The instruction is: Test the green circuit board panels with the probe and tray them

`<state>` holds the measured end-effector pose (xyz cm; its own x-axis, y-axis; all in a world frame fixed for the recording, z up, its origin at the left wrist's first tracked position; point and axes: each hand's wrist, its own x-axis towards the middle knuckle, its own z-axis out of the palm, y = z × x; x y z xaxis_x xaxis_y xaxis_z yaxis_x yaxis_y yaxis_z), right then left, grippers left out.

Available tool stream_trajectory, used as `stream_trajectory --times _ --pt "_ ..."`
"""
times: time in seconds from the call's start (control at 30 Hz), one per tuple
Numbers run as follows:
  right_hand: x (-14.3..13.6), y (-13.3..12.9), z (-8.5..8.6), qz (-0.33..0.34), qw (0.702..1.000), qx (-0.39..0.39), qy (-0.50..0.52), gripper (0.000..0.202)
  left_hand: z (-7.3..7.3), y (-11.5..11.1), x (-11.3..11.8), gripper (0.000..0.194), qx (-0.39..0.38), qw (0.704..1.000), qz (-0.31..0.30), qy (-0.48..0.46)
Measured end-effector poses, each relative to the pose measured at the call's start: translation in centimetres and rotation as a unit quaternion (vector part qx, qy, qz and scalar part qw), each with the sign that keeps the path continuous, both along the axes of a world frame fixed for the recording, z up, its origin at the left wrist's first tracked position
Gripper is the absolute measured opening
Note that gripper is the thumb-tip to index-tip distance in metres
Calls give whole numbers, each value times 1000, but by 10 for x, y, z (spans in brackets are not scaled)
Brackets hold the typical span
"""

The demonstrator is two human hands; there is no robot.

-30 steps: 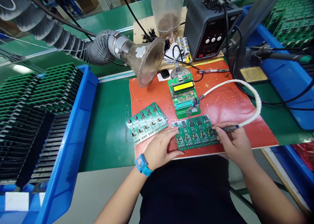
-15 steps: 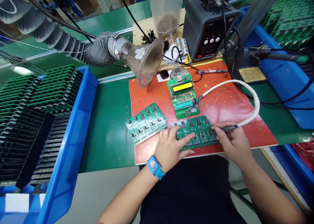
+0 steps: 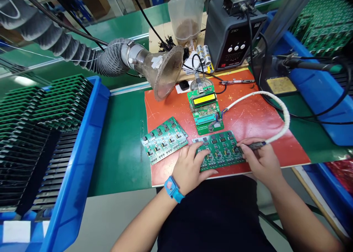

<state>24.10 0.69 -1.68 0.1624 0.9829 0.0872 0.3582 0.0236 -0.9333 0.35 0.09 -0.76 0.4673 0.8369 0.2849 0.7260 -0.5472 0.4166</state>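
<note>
Two hands are above the red mat (image 3: pixel 286 149) which covers a part of the green tabletop (image 3: pixel 118 152), and they are apart from each other, one at each end of a green circuit board (image 3: pixel 224 156). This board lies flat near the front edge of the mat. The left hand (image 3: pixel 190 167) has its fingers spread, with fingertips on the left part of the board; it does not grip around it. The right hand (image 3: pixel 261 163) is closed on a grey probe (image 3: pixel 256 145), whose tip is at the right end of the board; I cannot tell if it touches. From the probe, a white cable (image 3: pixel 286 114) curves to the programmer board (image 3: pixel 205 114), which has a lit yellow display. To the left, other circuit boards (image 3: pixel 165 143) lie overlapped.
</note>
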Motion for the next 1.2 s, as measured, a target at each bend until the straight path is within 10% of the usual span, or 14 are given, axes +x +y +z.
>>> stream_trajectory --times 1.2 --pt "8 0 2 41 999 -4 22 13 -2 2 -1 52 33 999 0 -34"
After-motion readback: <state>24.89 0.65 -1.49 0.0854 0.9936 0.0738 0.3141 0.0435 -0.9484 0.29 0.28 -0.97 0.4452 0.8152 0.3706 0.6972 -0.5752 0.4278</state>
